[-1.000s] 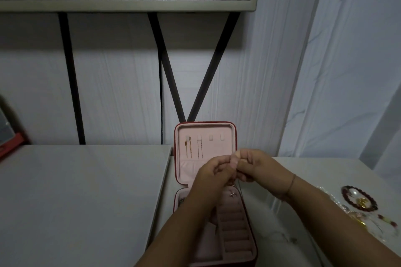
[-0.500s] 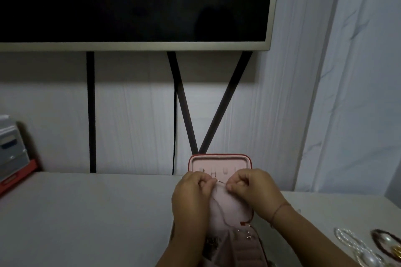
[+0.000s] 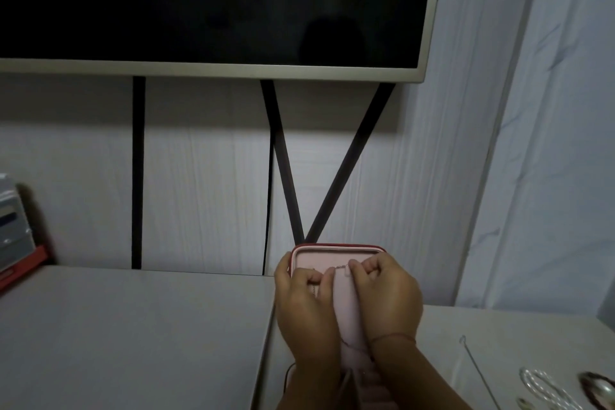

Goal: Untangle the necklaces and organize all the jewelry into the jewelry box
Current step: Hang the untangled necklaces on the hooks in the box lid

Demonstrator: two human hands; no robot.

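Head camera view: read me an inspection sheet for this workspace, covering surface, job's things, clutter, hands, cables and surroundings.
Surface: grey table on the left, white table on the right.
Job's things: jewelry box open, lid upright; thin necklace stretched in front of the lid; pearl strand, dark bracelet and thin chain lie on the white table.
Clutter: grey box at the far left edge.
Hands: left hand and right hand each pinch the necklace.
Cables: nothing seen for certain.
Surroundings: dark screen on black legs, pale wall behind.
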